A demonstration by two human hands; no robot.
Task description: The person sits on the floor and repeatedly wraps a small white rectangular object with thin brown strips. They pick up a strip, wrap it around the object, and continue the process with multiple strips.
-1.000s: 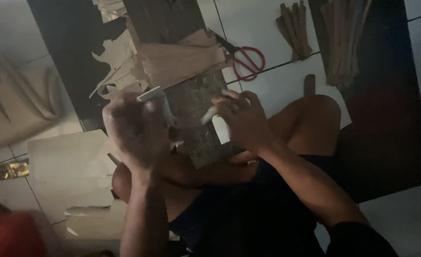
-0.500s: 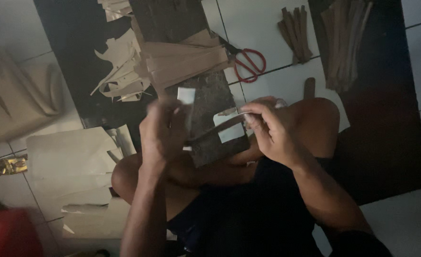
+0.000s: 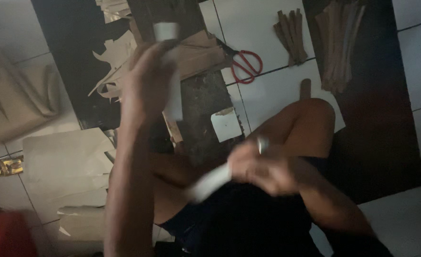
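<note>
The left hand (image 3: 148,83) grips a pale strip (image 3: 172,95) at upper centre; the right hand (image 3: 263,169) pinches another strip (image 3: 210,181), best held taut.

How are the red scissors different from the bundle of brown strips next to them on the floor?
The scissors have bright red loop handles; the bundle of brown strips is dull brown all over. The scissors are one tool with its handles spread apart; the bundle of brown strips is many flat pieces lying side by side. The scissors lie partly under the cardboard pieces; the bundle of brown strips lies apart. Both rest on the white floor tiles.
</note>
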